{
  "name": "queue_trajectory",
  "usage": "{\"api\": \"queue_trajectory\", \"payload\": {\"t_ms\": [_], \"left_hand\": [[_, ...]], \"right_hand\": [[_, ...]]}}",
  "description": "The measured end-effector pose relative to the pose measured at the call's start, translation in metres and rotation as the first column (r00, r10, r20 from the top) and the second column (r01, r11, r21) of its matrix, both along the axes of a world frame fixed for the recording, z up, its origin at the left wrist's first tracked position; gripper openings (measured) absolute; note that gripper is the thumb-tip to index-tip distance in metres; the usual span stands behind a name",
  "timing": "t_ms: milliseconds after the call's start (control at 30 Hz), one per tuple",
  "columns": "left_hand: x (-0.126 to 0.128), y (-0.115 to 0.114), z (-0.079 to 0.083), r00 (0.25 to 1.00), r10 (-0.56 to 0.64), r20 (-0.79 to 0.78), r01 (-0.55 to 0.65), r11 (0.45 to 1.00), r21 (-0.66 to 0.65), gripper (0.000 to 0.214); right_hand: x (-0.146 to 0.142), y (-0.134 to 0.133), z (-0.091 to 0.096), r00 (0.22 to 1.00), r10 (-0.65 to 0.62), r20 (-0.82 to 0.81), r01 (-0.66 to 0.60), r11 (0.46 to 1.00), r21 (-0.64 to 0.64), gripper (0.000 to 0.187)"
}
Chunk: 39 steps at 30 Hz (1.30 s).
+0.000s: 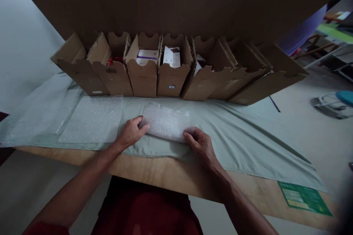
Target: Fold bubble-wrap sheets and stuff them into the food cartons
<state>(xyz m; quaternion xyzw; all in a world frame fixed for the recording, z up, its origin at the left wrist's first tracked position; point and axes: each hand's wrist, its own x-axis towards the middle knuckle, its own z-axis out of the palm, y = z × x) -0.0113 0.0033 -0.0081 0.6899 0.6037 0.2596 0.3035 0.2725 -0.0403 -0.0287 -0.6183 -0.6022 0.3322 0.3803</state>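
A folded piece of bubble wrap (167,122) lies on the green cloth (234,136) in front of me, between my hands. My left hand (134,130) pinches its left end, with thumb and fingers closed on it. At the right end, my right hand (200,142) grips the near corner the same way. Whether anything is inside the wrap I cannot tell. A flat bubble wrap sheet (92,119) rests left of my left hand, and more clear wrap (38,108) lies beyond it at the far left.
Several cardboard bins (145,82) stand in a row behind the wrap. White boxes (171,57) show in the middle ones, and a red item (114,60) in one at left. A wooden table edge (154,169) runs nearest me; a green printed sheet (305,198) is at right.
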Motion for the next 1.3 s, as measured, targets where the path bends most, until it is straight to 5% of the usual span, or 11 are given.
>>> {"api": "queue_trajectory", "payload": {"t_ms": [400, 867, 1300], "left_hand": [[0.007, 0.009, -0.014, 0.992, 0.055, -0.112, -0.044, 0.994, 0.097, 0.02], [0.008, 0.006, -0.015, 0.947, 0.069, -0.314, -0.02, 0.987, 0.157, 0.021], [0.018, 0.009, -0.006, 0.864, 0.058, -0.5, -0.034, 0.998, 0.056, 0.018]], "right_hand": [[-0.005, 0.004, 0.004, 0.991, -0.074, 0.113, 0.07, 0.997, 0.044, 0.025], [0.004, 0.007, -0.001, 1.0, 0.013, -0.002, -0.013, 1.0, -0.019, 0.058], [-0.004, 0.006, -0.004, 0.934, -0.081, 0.347, 0.082, 0.997, 0.014, 0.058]]}}
